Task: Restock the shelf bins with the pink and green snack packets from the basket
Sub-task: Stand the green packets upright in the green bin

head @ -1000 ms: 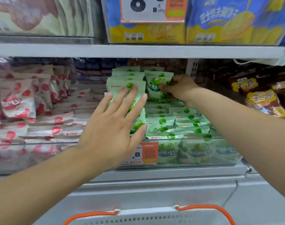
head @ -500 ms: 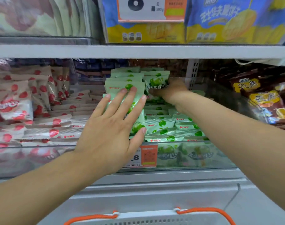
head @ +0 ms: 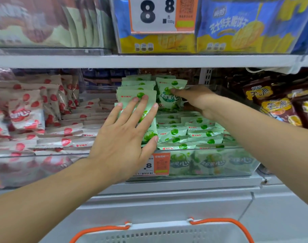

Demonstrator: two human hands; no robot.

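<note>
Fingers (head: 142, 109) of left hand (head: 125, 135) spread flat against upright green packets (head: 137, 95) in clear bin (head: 219, 163), right hand (head: 200, 100) pinching packet (head: 169, 97) just beside.

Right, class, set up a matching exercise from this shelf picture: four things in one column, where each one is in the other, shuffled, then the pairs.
Things
1. flat left hand
2. right hand
3. pink strawberry snack packets
4. white basket with orange handles

Places
A. below the shelf, at the bottom edge of the view
B. in the clear bin left of the green packets
C. pressed against the front upright green packet
D. on the upright green packet further right

Pairs: 1-C, 2-D, 3-B, 4-A
</note>
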